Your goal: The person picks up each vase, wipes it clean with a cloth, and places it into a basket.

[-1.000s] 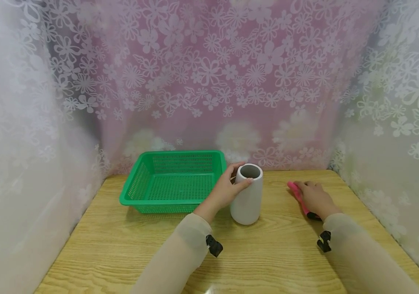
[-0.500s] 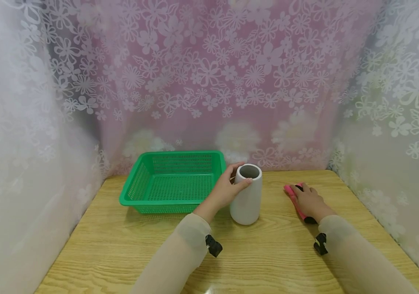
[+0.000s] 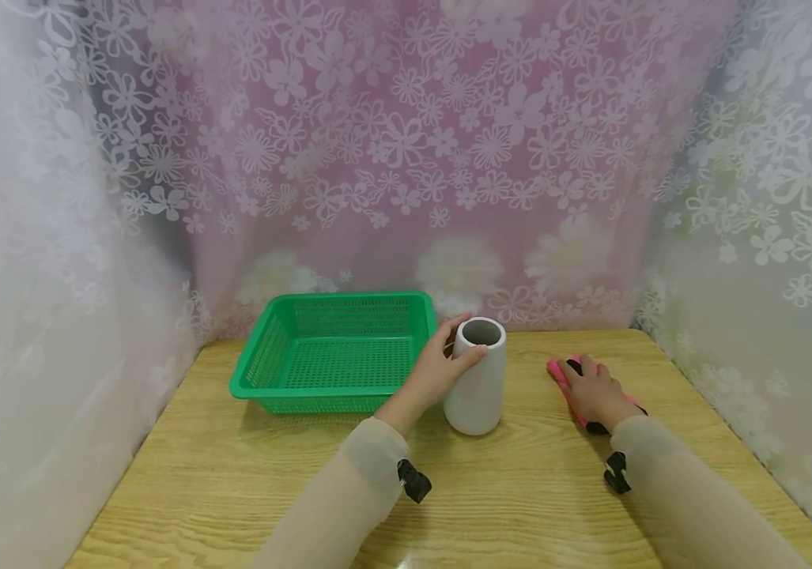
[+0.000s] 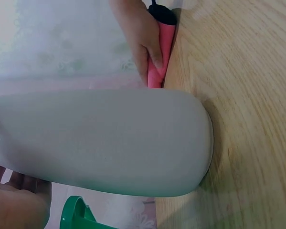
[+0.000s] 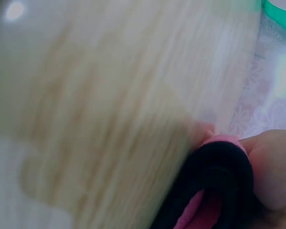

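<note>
A white tapered vase stands upright on the table, its round mouth facing up. My left hand holds it near the top, thumb at the front of the rim and fingers round the far left side. To the right, my right hand lies over a soft pink cloth item with black parts, which rests on the table. The left wrist view shows a thumb along this pink piece. In the right wrist view its folded black edge forms a loop; most of the item is hidden.
A green perforated basket stands on the left, close beside the vase and my left hand. The wooden table ends at a flowered curtain behind, with more curtain along both sides.
My right hand has shifted a little to the left with the pink item and now covers it from above, and more black patches show. The left hand and vase have stayed put.
</note>
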`<state>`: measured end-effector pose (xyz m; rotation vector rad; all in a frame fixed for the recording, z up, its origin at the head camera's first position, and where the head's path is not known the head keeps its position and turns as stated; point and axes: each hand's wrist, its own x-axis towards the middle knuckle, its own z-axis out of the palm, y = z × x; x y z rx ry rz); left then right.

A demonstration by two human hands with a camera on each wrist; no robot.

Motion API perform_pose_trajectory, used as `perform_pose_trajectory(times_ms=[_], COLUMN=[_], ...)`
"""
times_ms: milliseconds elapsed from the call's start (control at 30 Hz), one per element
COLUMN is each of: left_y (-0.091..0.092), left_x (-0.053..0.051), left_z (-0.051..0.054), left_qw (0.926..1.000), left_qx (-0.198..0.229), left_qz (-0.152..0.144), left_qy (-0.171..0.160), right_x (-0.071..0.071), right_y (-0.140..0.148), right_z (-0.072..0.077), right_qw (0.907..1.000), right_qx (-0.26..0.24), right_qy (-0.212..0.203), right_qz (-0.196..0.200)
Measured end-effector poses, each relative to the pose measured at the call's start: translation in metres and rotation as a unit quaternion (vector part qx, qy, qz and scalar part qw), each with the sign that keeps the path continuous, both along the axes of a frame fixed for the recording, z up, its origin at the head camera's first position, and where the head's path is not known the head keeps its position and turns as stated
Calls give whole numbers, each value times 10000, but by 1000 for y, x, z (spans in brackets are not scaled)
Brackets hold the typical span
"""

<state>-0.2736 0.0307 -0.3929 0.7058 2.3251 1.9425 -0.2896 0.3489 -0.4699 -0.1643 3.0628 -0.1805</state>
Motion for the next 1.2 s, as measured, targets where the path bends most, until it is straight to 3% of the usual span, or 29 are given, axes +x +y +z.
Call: perform_pose_trajectory(times_ms=[233,567,700,900,1200], left_y=[2,-1,-1,-2,0], left_x=[4,8,6,3,7], left_z=[0,-4,-7,-13,-8], left_qw=[9998,9952,9899,9760,9724], left_qx=[-16,-856,-1270,-1988,-2188], left_qz=[158,337,402,313,406], left_qy=[110,324,486,832,699], right_x=[0,-3,-4,-6,-11], right_y=[0,2,3,2,5], right_z=[-2,2,6,7,2], right_qw=[9998,9977,9957,9944,9931], right_qx=[40,-85,-98,-100,-159], right_qy=[-190,-674,-919,-1048,-1152], right_qz=[-13,-56,-56,-92,-178])
